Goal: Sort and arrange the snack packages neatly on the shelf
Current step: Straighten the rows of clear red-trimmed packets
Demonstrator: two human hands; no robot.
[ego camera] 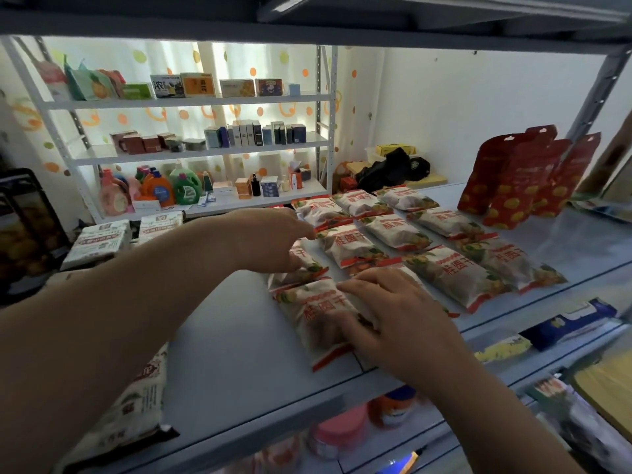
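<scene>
Red characters 桂圆干 run down each of the white plastic snack packets with red ends and fruit pictures (383,230). They lie flat in slanting rows on the pale grey-blue metal shelf (239,354), from the centre of the frame toward the right. The nearest packet (318,319), just below centre, bears the same three characters, partly blurred.

The right hand (390,313) comes in from the lower right and lies on this packet's right side. Its fingers are spread and lightly bent, pressing down rather than closing round it. The left hand (270,241) reaches from the lower left to the packets left of centre. Its forefinger touches the red end of one packet, and its palm covers another, whose last character 干 shows beneath. Whether this hand grips anything I cannot tell.

Dark red stand-up pouches with yellow fruit print (513,179) stand upright at the right, beyond the rows; their writing is too small to read. White brick-shaped packs with green and red print (99,241) sit at the left edge of the shelf, their labels illegible. A brown-and-white printed bag (136,405) lies at the lower left beneath the left forearm.

At the upper left stands a white metal rack (191,100). One box (166,85) on its top level shows the character 浓, and coloured detergent bottles (171,189) fill its lowest level. Blurred jars with orange and pink lids (393,408) sit under the shelf.
</scene>
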